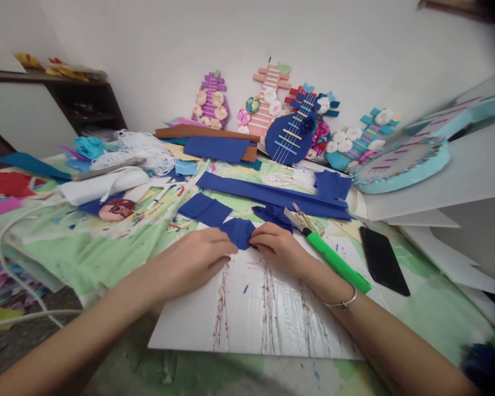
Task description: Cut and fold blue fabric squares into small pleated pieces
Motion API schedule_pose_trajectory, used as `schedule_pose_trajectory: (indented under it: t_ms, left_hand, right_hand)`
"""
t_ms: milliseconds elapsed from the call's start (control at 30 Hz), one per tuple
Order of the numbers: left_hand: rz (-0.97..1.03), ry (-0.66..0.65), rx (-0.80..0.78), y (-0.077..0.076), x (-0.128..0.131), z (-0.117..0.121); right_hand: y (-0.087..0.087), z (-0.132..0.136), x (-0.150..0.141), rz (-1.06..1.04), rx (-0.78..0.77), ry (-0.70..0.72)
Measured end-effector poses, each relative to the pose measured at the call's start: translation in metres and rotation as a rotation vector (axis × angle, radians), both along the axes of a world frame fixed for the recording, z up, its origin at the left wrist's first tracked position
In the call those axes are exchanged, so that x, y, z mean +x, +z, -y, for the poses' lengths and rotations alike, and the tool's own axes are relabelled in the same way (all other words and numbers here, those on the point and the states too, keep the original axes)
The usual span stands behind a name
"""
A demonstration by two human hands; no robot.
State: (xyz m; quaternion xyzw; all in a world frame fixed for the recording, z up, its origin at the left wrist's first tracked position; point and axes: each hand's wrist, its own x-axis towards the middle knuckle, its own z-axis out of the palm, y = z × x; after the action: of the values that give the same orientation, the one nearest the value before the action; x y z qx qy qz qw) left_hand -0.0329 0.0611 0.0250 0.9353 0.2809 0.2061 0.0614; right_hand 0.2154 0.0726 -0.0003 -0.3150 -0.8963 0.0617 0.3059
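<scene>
A small piece of dark blue crepe paper is stretched between my two hands, above the far part of a white board streaked with dried glue. My left hand is closed at the paper's left edge, its fingertips partly hidden. At the right edge, my right hand pinches the paper between thumb and fingers. Just beyond lie another blue crepe piece and a crumpled blue piece. A green utility knife with its blade out lies beside my right forearm, near gold-handled scissors.
A black phone lies at right. Long blue strips cross the table. White string and a glue gun are at left. Decorated paper instruments, including a blue one, lean on the wall. A large light-blue instrument stands right.
</scene>
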Motion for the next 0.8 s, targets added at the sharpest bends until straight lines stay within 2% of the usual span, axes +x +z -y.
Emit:
schedule_pose_trajectory:
  t_ms: [167, 333, 467, 600, 800]
  left_hand:
    - [-0.165, 0.004, 0.127, -0.011, 0.012, -0.025]
    - [-0.300, -0.034, 0.240, -0.010, 0.017, -0.030]
    - [-0.162, 0.015, 0.159, -0.005, 0.024, -0.028]
    - [-0.059, 0.096, 0.051, -0.004, 0.029, -0.025]
    - [-0.019, 0.068, -0.049, -0.009, 0.025, -0.029]
  right_hand:
    - [0.000, -0.002, 0.000, -0.021, -0.019, -0.013]
    - [0.000, -0.003, 0.001, -0.013, -0.035, -0.025]
    - [0.002, -0.002, 0.001, 0.021, -0.028, -0.045]
    - [0.003, -0.002, -0.001, 0.045, 0.041, -0.050]
    - [0.001, -0.004, -0.002, 0.073, 0.063, -0.059]
